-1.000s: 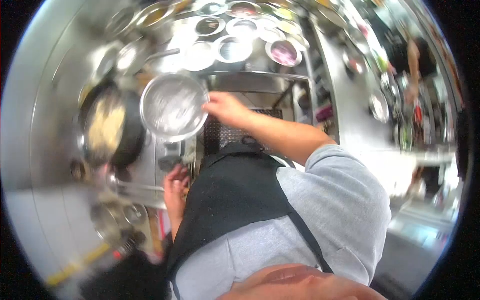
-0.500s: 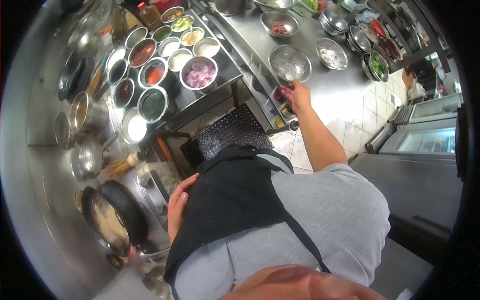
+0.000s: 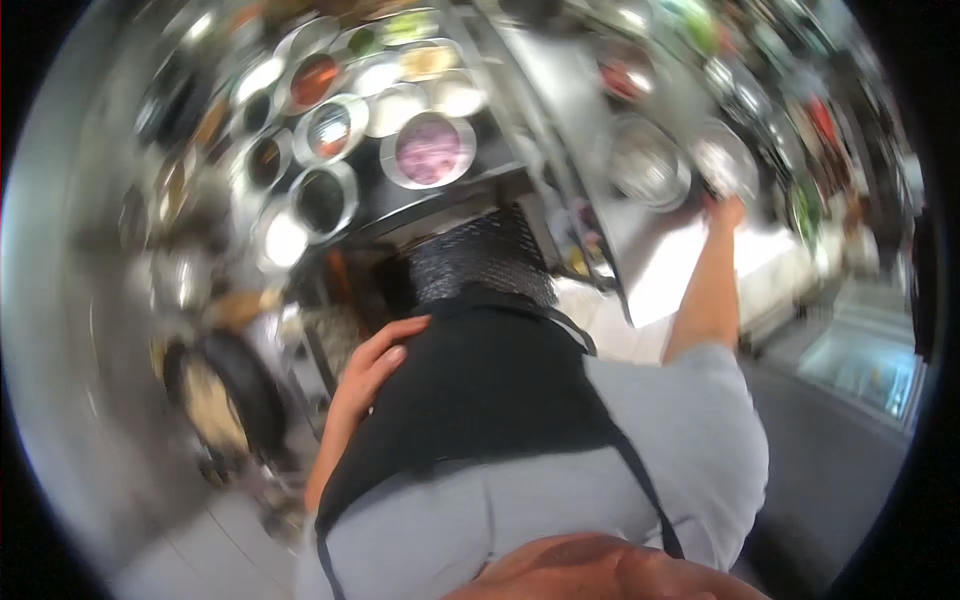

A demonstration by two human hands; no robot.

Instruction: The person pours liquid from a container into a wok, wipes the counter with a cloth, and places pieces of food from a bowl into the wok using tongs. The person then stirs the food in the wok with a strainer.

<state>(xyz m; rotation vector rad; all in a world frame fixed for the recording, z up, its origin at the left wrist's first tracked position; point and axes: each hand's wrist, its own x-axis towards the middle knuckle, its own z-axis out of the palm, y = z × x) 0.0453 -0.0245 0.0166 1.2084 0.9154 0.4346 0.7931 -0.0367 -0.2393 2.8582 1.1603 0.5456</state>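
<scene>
My grip blurs: I cannot tell whether my right hand [image 3: 727,211] pinches the pale-filled bowl [image 3: 722,155] at two o'clock. A metal bowl [image 3: 650,165] sits at its nine. My left hand [image 3: 366,374] lies loosely spread on my apron [image 3: 480,400].

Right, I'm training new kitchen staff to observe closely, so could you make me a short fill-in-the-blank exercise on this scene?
1. The left hand rests against the person's black ____.
2. The right hand is at the near edge of a bowl whose contents look ____ in colour.
3. The dark pan with pale yellow contents is on the person's ____ side.
4. The shirt sleeve on the right arm is ____ in colour.

Missing words: apron; white; left; grey.
</scene>
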